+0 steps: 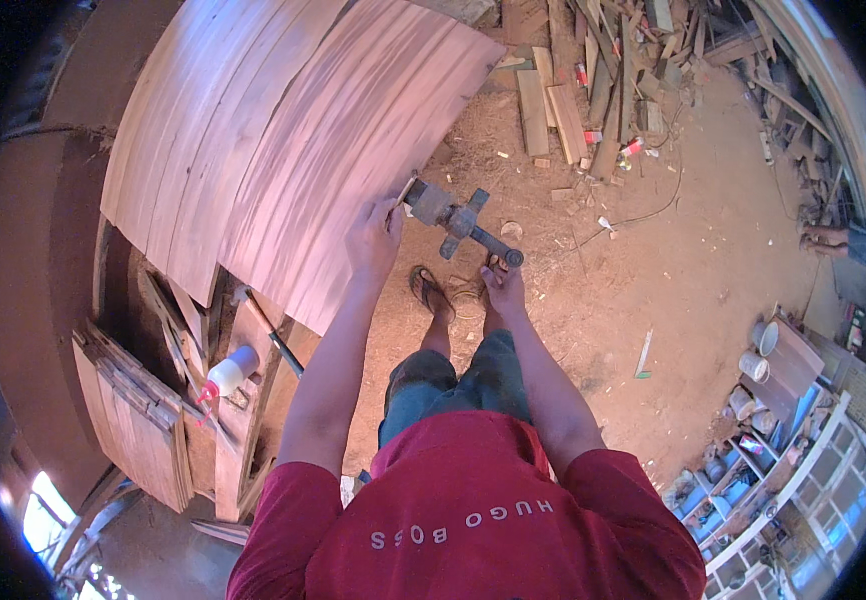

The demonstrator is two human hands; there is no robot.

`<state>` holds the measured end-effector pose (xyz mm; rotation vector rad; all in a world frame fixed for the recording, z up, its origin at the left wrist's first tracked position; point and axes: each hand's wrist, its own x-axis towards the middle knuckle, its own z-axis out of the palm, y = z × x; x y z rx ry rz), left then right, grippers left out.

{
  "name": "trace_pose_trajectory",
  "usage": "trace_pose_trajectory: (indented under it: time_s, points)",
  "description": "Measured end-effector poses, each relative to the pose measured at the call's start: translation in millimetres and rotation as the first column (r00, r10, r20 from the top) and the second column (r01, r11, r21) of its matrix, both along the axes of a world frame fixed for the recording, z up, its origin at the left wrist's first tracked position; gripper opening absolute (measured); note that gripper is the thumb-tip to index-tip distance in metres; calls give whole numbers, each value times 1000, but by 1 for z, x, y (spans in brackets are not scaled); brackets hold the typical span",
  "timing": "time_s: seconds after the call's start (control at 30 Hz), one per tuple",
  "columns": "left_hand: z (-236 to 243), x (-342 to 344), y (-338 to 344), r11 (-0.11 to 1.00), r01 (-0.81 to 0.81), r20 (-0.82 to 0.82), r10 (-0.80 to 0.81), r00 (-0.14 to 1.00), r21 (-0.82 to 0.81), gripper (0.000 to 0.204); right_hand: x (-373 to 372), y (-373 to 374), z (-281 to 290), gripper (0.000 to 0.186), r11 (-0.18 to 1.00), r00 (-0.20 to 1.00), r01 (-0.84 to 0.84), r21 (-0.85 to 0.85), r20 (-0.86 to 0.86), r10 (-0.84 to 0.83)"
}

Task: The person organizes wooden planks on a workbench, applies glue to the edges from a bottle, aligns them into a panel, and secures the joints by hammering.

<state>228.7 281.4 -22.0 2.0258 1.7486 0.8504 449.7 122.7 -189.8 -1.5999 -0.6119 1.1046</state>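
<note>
"Holding what, the left grip point(375, 240)?"
"A thin pale strip point(406, 190), pinched in its fingers at the edge of the panel point(343, 160)."
"And the right grip point(504, 288)?"
"Its fingers curl at the outer end of the clamp point(453, 217). I can't tell whether they close right around it."
"Where does the clamp sit?"
"Between the two grips. Its head is at the panel's right edge, just beside the strip, and its dark rod points out over the floor point(593, 300), down toward the right grip."
"Below it?"
"The person's feet, in sandals point(428, 288), near the panel's edge."
"What's to the left?"
"A tool point(275, 332), part wood-coloured and part black, slants just beyond the panel's lower edge. Near it is a white bottle point(234, 370) with a red cap, tipped over, and farther left a stack of boards point(138, 430)."
"And farther out?"
"Offcuts point(565, 115) lie heaped on the floor beyond the panel. Well off to the right are buckets point(756, 365), a crowded shelf point(728, 495) and another person's legs point(828, 240)."
</note>
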Motion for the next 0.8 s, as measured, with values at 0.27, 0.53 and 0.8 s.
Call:
trace_pose_trajectory:
  time_s: [0.27,0.53,0.8]
  points:
    - [-13,-15,-3,996,-8,-117,18,993,86,12,-6,-25,113,23,765,782,-600,-235,-374,498]
    - [-6,-4,1,995,22,-131,-8,991,102,13,88,77,165,44,961,923,-274,-47,-294,249]
    - [-18,-14,-7,997,-28,-68,33,997,72,15,-16,-29,111,36,624,498,-775,-105,-709,500]
